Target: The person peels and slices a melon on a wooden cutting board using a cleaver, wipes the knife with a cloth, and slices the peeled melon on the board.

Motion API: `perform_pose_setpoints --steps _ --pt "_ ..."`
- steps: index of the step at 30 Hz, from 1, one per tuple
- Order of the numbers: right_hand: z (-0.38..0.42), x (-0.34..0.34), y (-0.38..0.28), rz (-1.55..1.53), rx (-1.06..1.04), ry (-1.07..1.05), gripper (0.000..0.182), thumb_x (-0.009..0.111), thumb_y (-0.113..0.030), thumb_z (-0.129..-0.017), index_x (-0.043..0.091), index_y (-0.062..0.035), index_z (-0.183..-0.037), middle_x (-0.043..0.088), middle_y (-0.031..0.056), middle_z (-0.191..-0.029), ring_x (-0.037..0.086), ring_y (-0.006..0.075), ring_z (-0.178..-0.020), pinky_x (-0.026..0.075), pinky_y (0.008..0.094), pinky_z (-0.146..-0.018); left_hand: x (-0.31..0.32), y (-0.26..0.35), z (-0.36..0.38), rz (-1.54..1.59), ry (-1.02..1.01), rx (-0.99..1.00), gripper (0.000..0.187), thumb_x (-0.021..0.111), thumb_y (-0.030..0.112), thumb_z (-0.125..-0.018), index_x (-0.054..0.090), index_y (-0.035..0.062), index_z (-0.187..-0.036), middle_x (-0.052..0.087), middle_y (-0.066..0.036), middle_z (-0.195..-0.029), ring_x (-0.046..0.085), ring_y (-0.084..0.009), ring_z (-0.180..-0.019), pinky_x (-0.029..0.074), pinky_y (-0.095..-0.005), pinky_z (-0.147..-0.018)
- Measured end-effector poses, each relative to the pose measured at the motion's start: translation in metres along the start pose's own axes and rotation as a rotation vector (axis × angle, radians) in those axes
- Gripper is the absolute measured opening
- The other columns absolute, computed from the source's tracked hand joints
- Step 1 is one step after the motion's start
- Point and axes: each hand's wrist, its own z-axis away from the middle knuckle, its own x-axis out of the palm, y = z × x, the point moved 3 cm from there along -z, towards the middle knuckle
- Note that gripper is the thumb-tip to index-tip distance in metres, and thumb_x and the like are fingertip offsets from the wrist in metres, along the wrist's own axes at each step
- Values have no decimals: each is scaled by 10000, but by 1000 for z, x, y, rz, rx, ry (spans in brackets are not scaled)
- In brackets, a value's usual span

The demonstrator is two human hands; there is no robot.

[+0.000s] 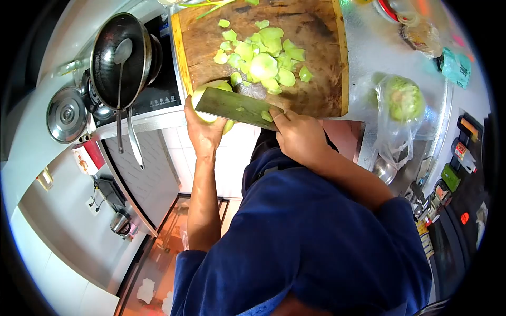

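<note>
A person in a dark blue shirt (311,226) works a cleaver (226,107) against a pale green vegetable (217,85) at the 7-to-8-o'clock corner of a wooden board (324,97), 12 o'clock being the board's far side. The left hand (202,126) is clamped on the vegetable, its thumb on the near side; the other fingertips are hidden. The right hand (299,134) has its fingers closed tight on the handle, and the broad blade, bits of green clinging to it, blocks much of the vegetable from view. Whether the vegetable touches the board cannot be told.

Thin green peelings (263,66) lie heaped across the board's middle, with green stalks (213,6) at 11 o'clock. At 9 o'clock, a wok (132,68) with a ladle (124,51) inside stands over a dark hob (161,99), both handles jutting past the counter's edge; a metal lid (67,115) lies between 8 and 9. Toward 4 o'clock, a clear bag (394,142) covers a round green vegetable (405,100); a teal packet (456,67) sits at 3.
</note>
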Motion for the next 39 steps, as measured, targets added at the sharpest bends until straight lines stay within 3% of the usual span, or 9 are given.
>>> perform_pose_setpoints --steps 9,11,12,17,24,29,33,37,39 --pt "-27 16 5 17 115 -83 405 675 -107 -799 697 -20 -1195 714 192 -895 710 358 -740 575 480 -679 -4 11 -3 29 -38 -17 1086 958 340 -667 381 -35 -1507 566 -249 -1387 586 -368 -1267 469 -422 -1086" --pt "-50 27 18 -46 230 -215 325 644 -107 -815 707 -21 -1123 712 229 -861 699 417 -763 563 526 -729 -6 14 -4 -13 -18 15 1051 954 339 -677 400 -35 -1487 574 -240 -1365 592 -362 -1246 480 -419 -1074" --pt "-59 19 23 -149 170 -161 178 627 -121 -846 713 0 -943 705 252 -822 701 433 -776 563 530 -758 -6 11 -5 -1 -20 19 1038 951 339 -686 402 -34 -1484 577 -238 -1357 595 -357 -1240 482 -417 -1071" --pt "-45 2 22 -195 202 -147 284 644 -124 -840 691 4 -1090 711 237 -926 685 439 -872 551 528 -813 -13 -10 -9 180 -48 -12 1017 936 343 -713 393 -33 -1486 585 -235 -1336 601 -332 -1227 483 -409 -1067" --pt "-24 -2 3 -91 101 -105 366 670 -103 -827 704 -9 -1179 731 193 -943 705 377 -833 569 488 -756 -12 -7 -11 126 -86 13 1011 928 312 -723 374 -27 -1499 578 -231 -1341 600 -326 -1225 483 -400 -1066" --pt "-25 19 2 -121 110 -31 272 643 -91 -813 715 0 -1059 707 193 -805 702 380 -675 571 494 -654 -11 -15 -16 251 -110 39 990 925 295 -732 383 -21 -1498 578 -218 -1331 600 -307 -1211 489 -389 -1051" --pt "-54 29 6 -108 118 -40 225 626 -76 -813 716 1 -1005 710 209 -810 709 396 -720 571 507 -675 -15 -16 -22 227 -138 -61 943 908 298 -760 398 -20 -1487 579 -201 -1330 593 -291 -1209 496 -392 -1055" --pt "-58 27 5 -170 152 -122 289 624 -103 -839 707 4 -1094 707 240 -800 696 435 -742 559 545 -718 -18 -27 -30 356 -175 -102 915 893 304 -783 405 -21 -1485 589 -202 -1314 600 -293 -1200 501 -388 -1054" --pt "-61 20 -1 -146 146 -148 195 615 -68 -806 714 0 -959 716 222 -809 709 415 -764 567 521 -718 -20 -23 -33 314 -185 -114 901 884 302 -796 402 -25 -1484 590 -205 -1315 598 -292 -1206 507 -386 -1046"
